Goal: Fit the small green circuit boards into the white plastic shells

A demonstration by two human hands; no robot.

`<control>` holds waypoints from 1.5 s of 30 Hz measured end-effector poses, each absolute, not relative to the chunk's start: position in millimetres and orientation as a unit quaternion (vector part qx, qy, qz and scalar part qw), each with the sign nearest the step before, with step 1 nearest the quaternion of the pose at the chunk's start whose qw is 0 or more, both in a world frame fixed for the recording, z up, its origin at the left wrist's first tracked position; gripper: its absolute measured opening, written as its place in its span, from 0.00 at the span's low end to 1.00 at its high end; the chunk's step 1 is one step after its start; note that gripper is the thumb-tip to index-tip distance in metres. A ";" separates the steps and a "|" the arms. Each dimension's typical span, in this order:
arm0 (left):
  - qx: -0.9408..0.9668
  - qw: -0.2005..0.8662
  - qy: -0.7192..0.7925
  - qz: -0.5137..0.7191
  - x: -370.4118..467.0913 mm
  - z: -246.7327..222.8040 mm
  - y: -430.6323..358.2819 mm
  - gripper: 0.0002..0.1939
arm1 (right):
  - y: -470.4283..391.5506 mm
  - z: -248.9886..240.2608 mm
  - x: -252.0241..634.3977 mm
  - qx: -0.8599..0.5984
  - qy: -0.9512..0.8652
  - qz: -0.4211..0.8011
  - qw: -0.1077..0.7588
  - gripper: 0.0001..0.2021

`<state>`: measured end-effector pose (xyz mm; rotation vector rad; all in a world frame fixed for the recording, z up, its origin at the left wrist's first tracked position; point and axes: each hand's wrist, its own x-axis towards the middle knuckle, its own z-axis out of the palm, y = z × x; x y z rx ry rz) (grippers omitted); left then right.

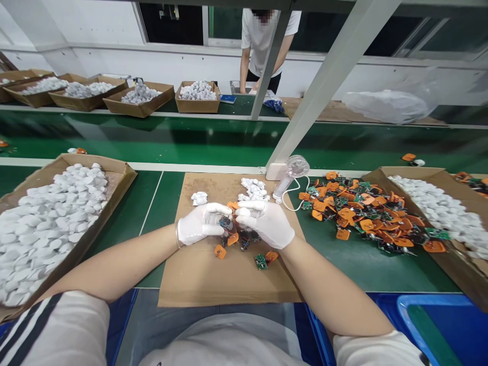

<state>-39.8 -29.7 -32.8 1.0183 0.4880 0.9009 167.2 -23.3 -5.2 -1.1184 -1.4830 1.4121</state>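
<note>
Both my hands wear white gloves and meet over a brown cardboard sheet [198, 284]. My left hand [200, 223] is closed, thumb and fingers around a small dark circuit board assembly [226, 222]. My right hand [269, 222] is closed too, its fingertips at an orange tab [232, 205] at the top of that assembly; they partly hide it. Under the hands lie more such assemblies, one with an orange tab [220, 251]. A green board [261, 262] with an orange piece lies nearer me. White plastic caps [253, 189] sit behind my right hand, others [199, 198] behind my left.
A box of white caps [124, 175] stands left, another box [415, 175] right. A heap of orange-tabbed boards [358, 213] lies right of a small clear fan [297, 166]. A slanted post [324, 91] rises behind. Across the bench, a person [263, 40] stands near more boxes [197, 105].
</note>
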 end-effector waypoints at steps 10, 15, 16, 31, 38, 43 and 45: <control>0.500 0.704 0.275 0.423 -40.8 -40.8 -30.2 0.23 | -26.0 1.3 169.9 -0.355 -0.625 0.589 0.369 0.15; 0.514 0.684 0.294 0.426 -38.4 -39.4 -35.1 0.24 | -26.8 4.3 168.2 -0.344 -0.541 0.678 0.360 0.17; 0.513 0.682 0.300 0.426 -38.4 -39.2 -35.7 0.25 | -26.9 5.1 167.8 -0.342 -0.541 0.680 0.359 0.16; 0.563 0.596 0.332 0.466 -38.5 -37.0 -35.3 0.19 | -28.9 2.3 162.6 -0.389 -0.590 0.588 0.393 0.19; 0.597 0.544 0.345 0.479 -38.5 -36.0 -35.4 0.18 | -30.2 -5.2 163.0 -0.393 -0.541 0.623 0.405 0.22; 0.581 0.549 0.352 0.488 -38.2 -37.2 -35.7 0.19 | -32.1 -8.8 165.6 -0.387 -0.638 0.532 0.400 0.14; 0.553 0.575 0.352 0.490 -38.1 -38.7 -35.8 0.20 | -32.6 -9.6 165.7 -0.376 -0.689 0.473 0.400 0.09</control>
